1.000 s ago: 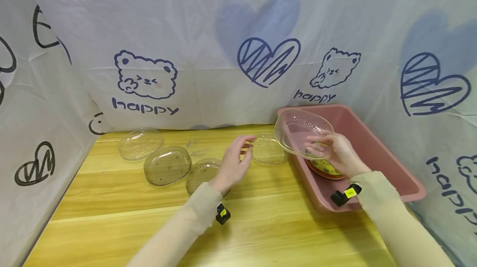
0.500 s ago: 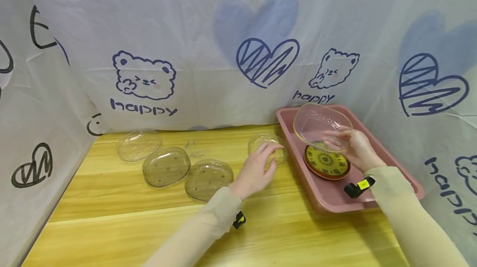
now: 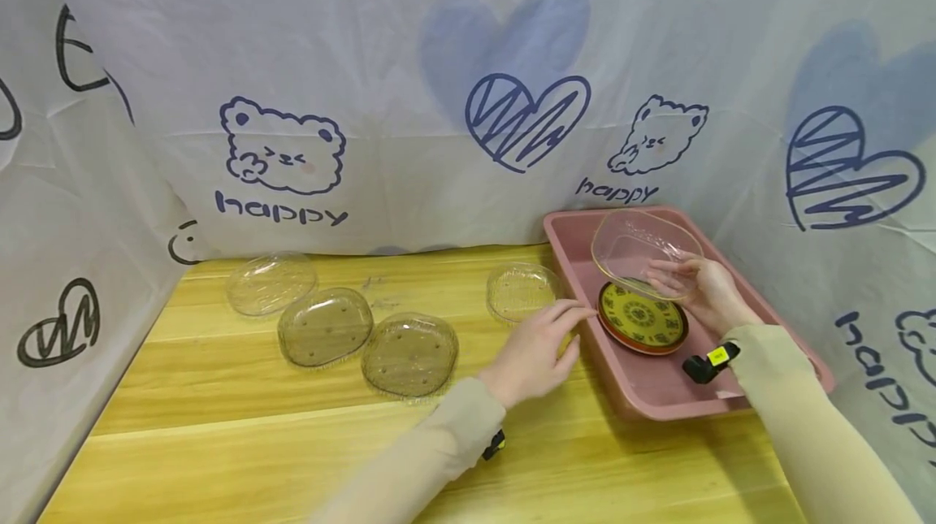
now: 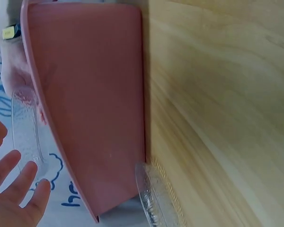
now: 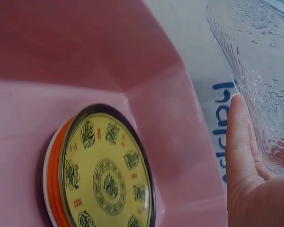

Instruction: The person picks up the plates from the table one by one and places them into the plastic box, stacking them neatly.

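Note:
My right hand [image 3: 717, 296] holds a clear textured dish [image 3: 636, 241] with a thin gold rim, tilted above the pink tub [image 3: 676, 386]. In the right wrist view the thumb [image 5: 239, 142] lies along the outside of the clear wall. Below it in the tub sits a small stack of round plates [image 3: 643, 318]; the top one is yellow with dark patterns, with orange and white edges under it [image 5: 57, 175]. My left hand [image 3: 534, 353], palm down and fingers loosely extended, is beside the tub's left rim and holds nothing.
Left of the tub, a small clear dish [image 3: 521, 292] lies on the wooden table [image 3: 241, 451]. Two smoky-brown dishes [image 3: 327, 327] and another clear dish [image 3: 270, 284] lie farther left. A printed cloth [image 3: 409, 183] hangs behind and at the sides.
My right hand has carried the clear dish rightward, farther over the tub, uncovering the plate stack. My left hand has moved right, from near the brown dishes to the tub's rim.

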Motion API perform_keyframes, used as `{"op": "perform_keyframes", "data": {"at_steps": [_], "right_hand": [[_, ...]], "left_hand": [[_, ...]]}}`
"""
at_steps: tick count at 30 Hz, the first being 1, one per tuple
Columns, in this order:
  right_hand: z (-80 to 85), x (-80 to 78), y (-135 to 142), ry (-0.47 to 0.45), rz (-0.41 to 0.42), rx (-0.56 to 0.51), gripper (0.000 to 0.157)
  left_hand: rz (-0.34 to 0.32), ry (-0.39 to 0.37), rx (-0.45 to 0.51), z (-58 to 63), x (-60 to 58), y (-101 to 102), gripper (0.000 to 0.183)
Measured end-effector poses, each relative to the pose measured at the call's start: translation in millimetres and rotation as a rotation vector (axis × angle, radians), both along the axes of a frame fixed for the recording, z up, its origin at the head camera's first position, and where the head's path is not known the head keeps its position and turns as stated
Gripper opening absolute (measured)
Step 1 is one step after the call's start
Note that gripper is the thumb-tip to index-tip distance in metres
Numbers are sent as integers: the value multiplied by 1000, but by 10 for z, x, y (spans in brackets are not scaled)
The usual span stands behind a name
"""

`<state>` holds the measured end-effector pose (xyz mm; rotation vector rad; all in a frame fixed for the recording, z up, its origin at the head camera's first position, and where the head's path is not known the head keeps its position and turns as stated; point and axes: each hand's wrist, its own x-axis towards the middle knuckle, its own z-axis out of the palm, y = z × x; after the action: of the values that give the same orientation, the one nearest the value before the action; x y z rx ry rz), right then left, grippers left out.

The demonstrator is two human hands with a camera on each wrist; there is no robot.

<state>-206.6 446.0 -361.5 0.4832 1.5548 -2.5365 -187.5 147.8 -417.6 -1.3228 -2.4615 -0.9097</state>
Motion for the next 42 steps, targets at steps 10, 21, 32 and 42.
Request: {"op": "perform_keyframes", "data": {"at_steps": [10,21,32,42], "right_hand": [[-140,-70,106,-24,9,117,51],[-293,-128,223,-84,40,239,64],[-454,-135,349,-115,89,261,65],[-557,-133,397,-118,121,347,63]], "left_hand": [[-43,106,-127,-158,78,189,40],[-56,103,-144,-256,91,249,38],[-31,88,-162,-268,92,276,38],[-41,94,-143,-278,71,267,37]]}}
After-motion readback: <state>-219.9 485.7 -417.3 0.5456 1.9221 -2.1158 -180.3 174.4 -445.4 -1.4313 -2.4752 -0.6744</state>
